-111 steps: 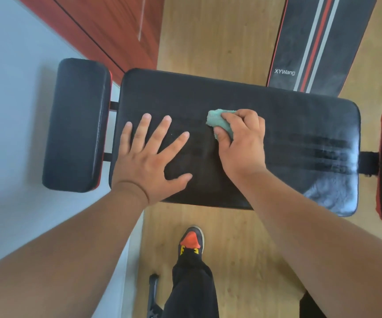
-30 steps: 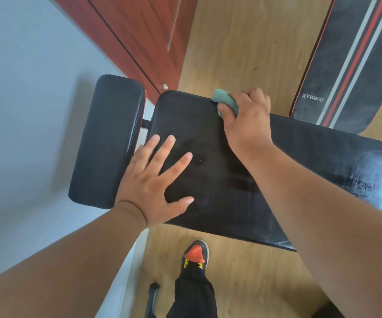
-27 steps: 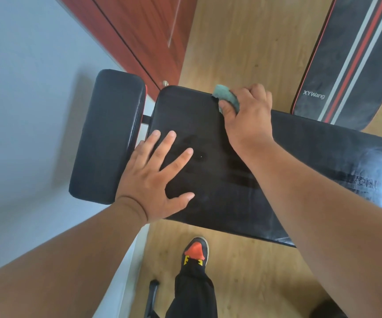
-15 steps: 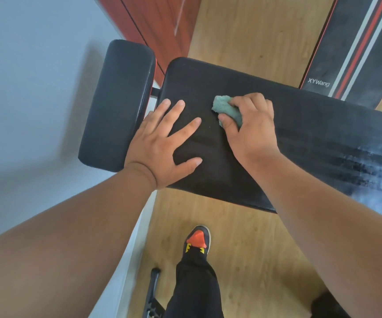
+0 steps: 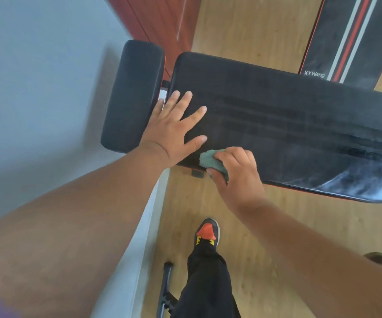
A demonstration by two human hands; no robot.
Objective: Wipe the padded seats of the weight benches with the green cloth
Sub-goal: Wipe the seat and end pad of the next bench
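My left hand (image 5: 176, 129) lies flat with fingers spread on the near-left part of the long padded seat (image 5: 288, 125), bracing me, while my right hand (image 5: 235, 173) is curled around the bunched green cloth (image 5: 210, 160), which sits right at the seat's near edge, partly over the lip. That edge is the first risk I see: with the cloth half off the pad, a stroke pulled toward me would slide off into the air and clean nothing, and the wad could slip out of my fingers onto the wooden floor (image 5: 300, 226). The cloth is scrunched small, so each pass covers only a narrow band; the streaks across the middle suggest strips could be missed between passes. The pale, hazy patch at the near-right corner (image 5: 357, 184) looks untouched, and I could easily leave it, being far from where I'm working. My braced palm also covers a piece of pad that will stay unwiped unless I shift it. The short end pad (image 5: 132, 95) by the wall and the striped bench (image 5: 350, 37) beyond look like they are yet to be done.
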